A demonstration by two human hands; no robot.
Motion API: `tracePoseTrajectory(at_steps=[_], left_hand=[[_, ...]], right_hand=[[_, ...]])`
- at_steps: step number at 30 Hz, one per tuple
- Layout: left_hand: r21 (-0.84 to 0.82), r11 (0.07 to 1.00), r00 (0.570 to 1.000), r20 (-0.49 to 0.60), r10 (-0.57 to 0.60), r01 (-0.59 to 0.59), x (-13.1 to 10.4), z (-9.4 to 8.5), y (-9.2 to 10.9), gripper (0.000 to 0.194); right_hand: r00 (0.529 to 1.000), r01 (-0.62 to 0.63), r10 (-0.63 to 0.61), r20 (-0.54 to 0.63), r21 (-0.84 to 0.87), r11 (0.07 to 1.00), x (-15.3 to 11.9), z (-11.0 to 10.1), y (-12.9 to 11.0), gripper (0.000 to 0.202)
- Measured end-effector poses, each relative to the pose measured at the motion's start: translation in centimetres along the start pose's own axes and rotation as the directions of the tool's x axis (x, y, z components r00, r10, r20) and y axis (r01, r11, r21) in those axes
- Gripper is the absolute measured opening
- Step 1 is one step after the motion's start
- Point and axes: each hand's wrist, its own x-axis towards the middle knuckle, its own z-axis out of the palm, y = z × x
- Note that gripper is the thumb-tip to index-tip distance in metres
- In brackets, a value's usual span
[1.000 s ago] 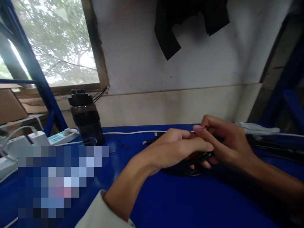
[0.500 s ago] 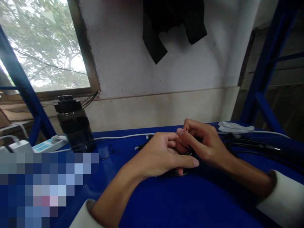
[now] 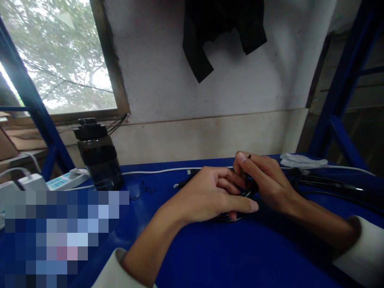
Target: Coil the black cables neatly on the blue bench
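cable coil [image 3: 223,219] beneath fingers of left hand [image 3: 207,196]; cannot tell whether gripped. black strip [image 3: 249,157] pinched between thumb and fingers of right hand [image 3: 267,176]. likely handling strip beside coil; next: hold coil steady.

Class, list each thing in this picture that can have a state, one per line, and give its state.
Black cable: coiled
Left hand: curled over the black cable, thumb extended
Right hand: pinching a thin black piece
Bottle: upright, lid on
Power strip: plug inserted; whether powered, cannot tell
White cord: stretched out
White item: crumpled
Black cloth: hanging
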Motion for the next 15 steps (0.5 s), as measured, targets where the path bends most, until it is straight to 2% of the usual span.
tracePoseTrajectory(at_steps=[5,15], left_hand=[[-0.006,0.999,0.999,-0.021,-0.047,0.046,-0.03,0.08,0.01,0.041],[-0.021,0.999,0.999,-0.038,0.038,-0.039,0.07,0.09,-0.42,0.03]], right_hand=[[1.0,-0.008,0.007,0.025,0.021,1.0,-0.06,-0.04,-0.06,0.054],[0.998,0.054,-0.055,0.033,0.031,0.998,0.01,-0.11,-0.09,0.048]])
